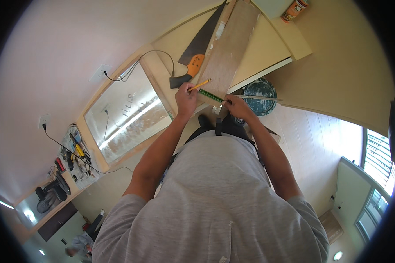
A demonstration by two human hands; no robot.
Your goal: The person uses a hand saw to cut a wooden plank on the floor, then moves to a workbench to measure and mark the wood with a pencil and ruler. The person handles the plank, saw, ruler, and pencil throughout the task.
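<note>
- Pencil [200, 85] pinched by left hand [186, 100].
- Green rule-like strip [210, 95], at plank's [235, 44] six-o'clock end, pinched by right hand [238, 106].
- Marking-out seemingly underway; steady strip called for.

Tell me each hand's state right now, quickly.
Left hand: closed, holding the yellow pencil; whether it also grips the green strip cannot be told.
Right hand: closed, apparently holding the strip's near end.
</note>
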